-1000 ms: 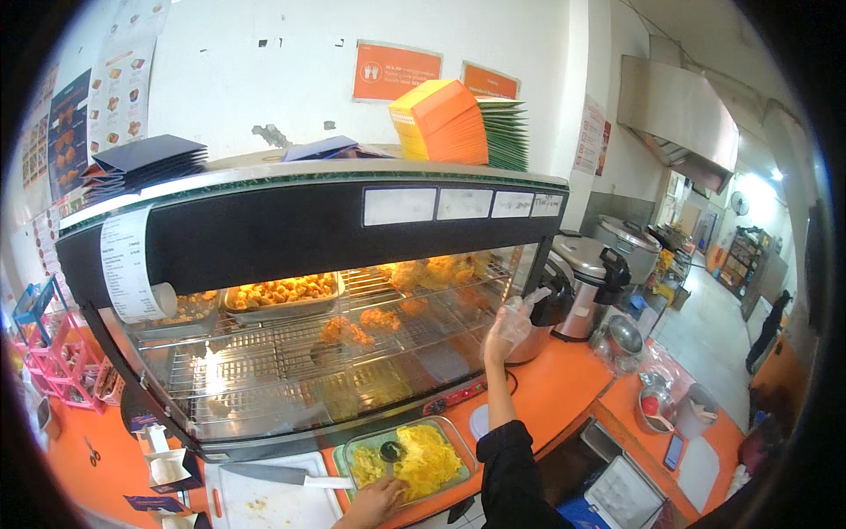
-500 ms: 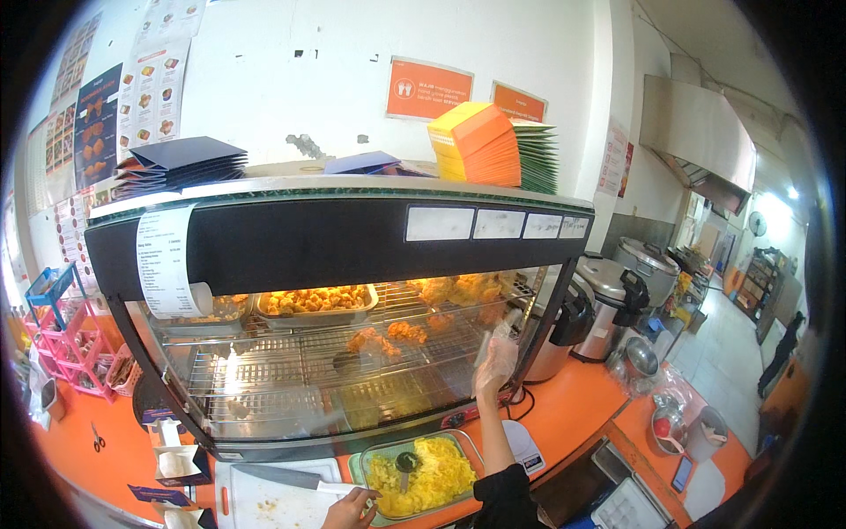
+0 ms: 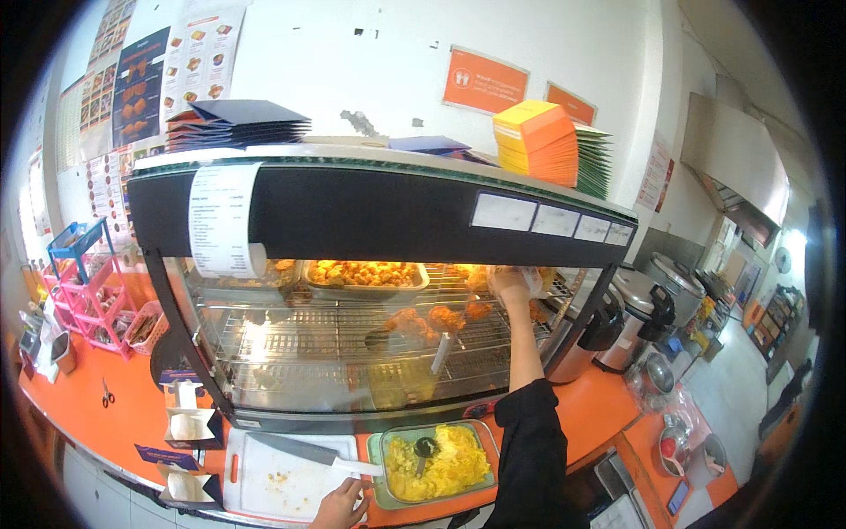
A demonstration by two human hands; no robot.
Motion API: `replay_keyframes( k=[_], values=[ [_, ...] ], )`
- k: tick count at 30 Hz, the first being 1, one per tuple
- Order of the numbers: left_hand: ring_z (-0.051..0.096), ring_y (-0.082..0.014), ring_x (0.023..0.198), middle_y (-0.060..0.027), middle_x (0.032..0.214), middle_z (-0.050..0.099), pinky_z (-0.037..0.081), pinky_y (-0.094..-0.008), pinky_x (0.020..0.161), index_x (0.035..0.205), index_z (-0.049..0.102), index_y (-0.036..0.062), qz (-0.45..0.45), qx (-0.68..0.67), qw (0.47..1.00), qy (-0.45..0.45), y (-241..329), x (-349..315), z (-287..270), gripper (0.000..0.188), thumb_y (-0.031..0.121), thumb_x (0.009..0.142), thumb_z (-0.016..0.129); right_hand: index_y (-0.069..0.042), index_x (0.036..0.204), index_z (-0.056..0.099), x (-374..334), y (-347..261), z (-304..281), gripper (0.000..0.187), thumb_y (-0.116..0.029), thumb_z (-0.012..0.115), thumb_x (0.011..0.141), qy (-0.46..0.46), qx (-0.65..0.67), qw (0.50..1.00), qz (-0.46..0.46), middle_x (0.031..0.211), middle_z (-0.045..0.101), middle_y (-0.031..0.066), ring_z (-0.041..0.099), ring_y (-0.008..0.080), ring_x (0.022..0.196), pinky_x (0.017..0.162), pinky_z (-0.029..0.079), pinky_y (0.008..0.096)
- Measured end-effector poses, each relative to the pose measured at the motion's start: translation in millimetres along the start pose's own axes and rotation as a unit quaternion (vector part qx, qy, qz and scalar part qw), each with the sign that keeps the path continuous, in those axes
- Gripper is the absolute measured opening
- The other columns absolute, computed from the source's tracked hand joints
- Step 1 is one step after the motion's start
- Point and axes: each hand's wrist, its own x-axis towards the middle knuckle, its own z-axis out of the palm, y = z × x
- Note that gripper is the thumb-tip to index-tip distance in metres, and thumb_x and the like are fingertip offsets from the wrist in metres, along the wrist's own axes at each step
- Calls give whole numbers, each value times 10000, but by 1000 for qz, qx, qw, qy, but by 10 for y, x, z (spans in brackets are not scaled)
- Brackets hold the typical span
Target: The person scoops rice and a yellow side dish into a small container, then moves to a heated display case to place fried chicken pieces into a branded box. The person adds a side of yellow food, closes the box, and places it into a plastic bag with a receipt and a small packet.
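Observation:
My right hand [image 3: 507,286], partly covered by a clear plastic glove, reaches into the heated display case [image 3: 326,216] at its upper right. It is beside fried chicken pieces [image 3: 476,277] on the upper rack, and its fingers are hidden. My left hand [image 3: 340,506] rests low at the front with curled fingers, just below the white handle of a large knife [image 3: 304,449]. Whether it holds anything small cannot be made out. The knife lies across a white cutting board [image 3: 256,494]. Right of it stands a tray of shredded yellow food [image 3: 454,463] with a dark-headed utensil [image 3: 425,450] in it.
Open cardboard boxes [image 3: 189,427] stand left of the board, with scissors [image 3: 107,393] farther left. A metal tray of small fried pieces [image 3: 364,274] sits inside the case. Rice cookers [image 3: 630,304] and metal bowls [image 3: 656,374] are at the right. Folded boxes [image 3: 536,145] top the case.
My right hand has moved from the case's right front up into the case, by the chicken. The view has shifted, so the scene sits farther right. My left hand stays near the knife handle.

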Motion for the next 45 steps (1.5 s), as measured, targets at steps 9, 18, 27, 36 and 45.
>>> replay_keyframes(
  k=[9, 18, 27, 36, 45],
  values=[
    [633, -239, 795, -102, 980, 565, 514, -373, 683, 1065, 538, 92, 6, 25, 1000, -8, -85, -157, -443, 247, 196, 847, 592, -4, 1134, 575, -1116, -180, 111, 356, -85, 662, 799, 164, 654, 728, -124, 1011, 633, 58, 603, 153, 909, 783, 472, 283],
    [580, -159, 706, -72, 908, 590, 486, -274, 630, 1030, 559, 35, -207, -135, 918, 310, -663, -683, -998, 220, -30, 822, 529, -78, 940, 572, -3718, -938, 1343, 210, -95, 709, 783, -283, 603, 746, 8, 864, 618, 25, 592, 122, 814, 749, 480, 278],
    [569, -196, 724, -81, 936, 574, 466, -310, 656, 1048, 551, 58, -214, -16, 944, 250, -1048, -790, -1157, 247, 41, 802, 567, -28, 991, 537, -4545, -1805, 2218, 327, -285, 663, 833, -348, 368, 859, -79, 943, 644, 111, 631, 239, 845, 772, 489, 362],
    [448, -334, 1039, -65, 1138, 513, 317, -497, 897, 1129, 553, 152, -111, 243, 956, 121, -1362, -514, -677, 593, 311, 586, 729, -89, 832, 592, -2620, -292, 452, 185, -257, 529, 878, -125, 899, 415, 65, 795, 576, 46, 564, 181, 800, 745, 440, 324],
    [528, -329, 1029, -46, 1175, 572, 382, -505, 887, 1197, 553, 156, -146, 323, 928, 112, -1253, -394, -491, 500, 391, 766, 649, -35, 1269, 476, -1016, 801, 44, 509, -253, 644, 841, 462, 58, 881, -81, 1191, 552, 170, 514, 329, 1105, 925, 405, 393]
  ],
)
